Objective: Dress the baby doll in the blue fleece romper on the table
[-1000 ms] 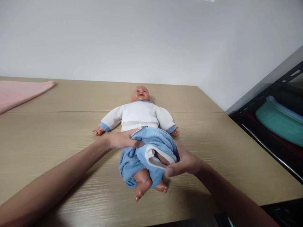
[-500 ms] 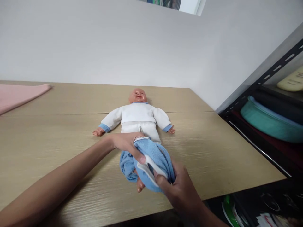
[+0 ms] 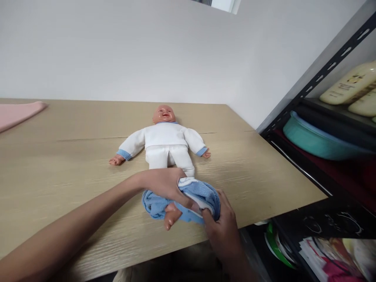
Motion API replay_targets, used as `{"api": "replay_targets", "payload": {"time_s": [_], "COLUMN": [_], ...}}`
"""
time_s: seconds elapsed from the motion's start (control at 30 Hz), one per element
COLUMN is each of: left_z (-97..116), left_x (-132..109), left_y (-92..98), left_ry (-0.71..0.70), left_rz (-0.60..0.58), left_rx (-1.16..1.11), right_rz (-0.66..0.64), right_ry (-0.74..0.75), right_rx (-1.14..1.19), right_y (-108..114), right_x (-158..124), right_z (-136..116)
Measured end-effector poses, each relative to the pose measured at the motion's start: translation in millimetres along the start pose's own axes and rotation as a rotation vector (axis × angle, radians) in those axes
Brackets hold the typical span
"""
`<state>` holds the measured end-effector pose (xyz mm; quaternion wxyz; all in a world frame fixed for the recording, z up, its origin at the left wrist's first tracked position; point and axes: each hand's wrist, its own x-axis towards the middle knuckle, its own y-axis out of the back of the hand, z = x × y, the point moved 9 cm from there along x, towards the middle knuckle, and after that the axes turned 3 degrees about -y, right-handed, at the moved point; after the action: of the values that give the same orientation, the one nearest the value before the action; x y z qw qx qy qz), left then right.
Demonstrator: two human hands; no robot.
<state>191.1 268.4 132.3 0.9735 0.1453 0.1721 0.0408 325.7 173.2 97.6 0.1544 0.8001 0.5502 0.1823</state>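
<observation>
A baby doll (image 3: pixel 166 135) in a white top with blue cuffs lies on its back on the wooden table, head toward the wall. Blue pants (image 3: pixel 155 204) with a white waistband are bunched around its lower legs. One bare doll foot (image 3: pixel 172 215) pokes out of the cloth; the other is hidden. My left hand (image 3: pixel 167 186) grips the upper edge of the blue pants, fingers inside or behind the cloth. On the right side, my right hand (image 3: pixel 221 225) pinches the same pants, its thumb at the white edge.
A pink cloth (image 3: pixel 20 114) lies at the table's far left. To the right stands a black shelf rack (image 3: pixel 311 182) with a teal basin (image 3: pixel 320 139) and pale yellow bottles (image 3: pixel 349 84). Below the table's right edge are a green ring-shaped item (image 3: pixel 277 244) and papers (image 3: pixel 317 254).
The view has shifted a little to the right. The pants' opening is bunched lower and flatter between my hands, and more of the doll's foot shows. Both hands keep hold.
</observation>
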Motion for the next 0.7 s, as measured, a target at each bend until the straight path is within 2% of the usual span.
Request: {"api": "replay_targets", "payload": {"time_s": [0.1, 0.13, 0.2, 0.3, 0.37, 0.53, 0.6, 0.7], "left_z": [-4, -1, 7, 18, 21, 14, 9, 1], "left_x": [-1, -3, -7, -10, -12, -18, -18, -13], "left_y": [19.0, 21.4, 20.2, 11.8, 7.0, 2.7, 3.6, 5.5], "left_ry": [0.15, 0.183, 0.246, 0.291, 0.304, 0.349, 0.31, 0.178], "left_rz": [0.367, 0.444, 0.517, 0.519, 0.505, 0.445, 0.432, 0.422], "left_rx": [0.262, 0.358, 0.556, 0.781, 0.831, 0.77, 0.696, 0.557], "right_rz": [-0.099, -0.125, -0.157, -0.211, -0.253, -0.305, -0.274, -0.22], "right_ry": [-0.089, -0.113, -0.138, -0.131, -0.125, -0.127, -0.131, -0.141], "right_rx": [-0.02, -0.027, -0.03, 0.019, 0.062, 0.067, 0.052, 0.101], "right_y": [-4, -4, -3, -5, -8, -15, -13, -12], "right_x": [-1, -1, 0, 1, 1, 0, 0, 1], "right_z": [16, 20, 23, 19, 15, 15, 18, 24]}}
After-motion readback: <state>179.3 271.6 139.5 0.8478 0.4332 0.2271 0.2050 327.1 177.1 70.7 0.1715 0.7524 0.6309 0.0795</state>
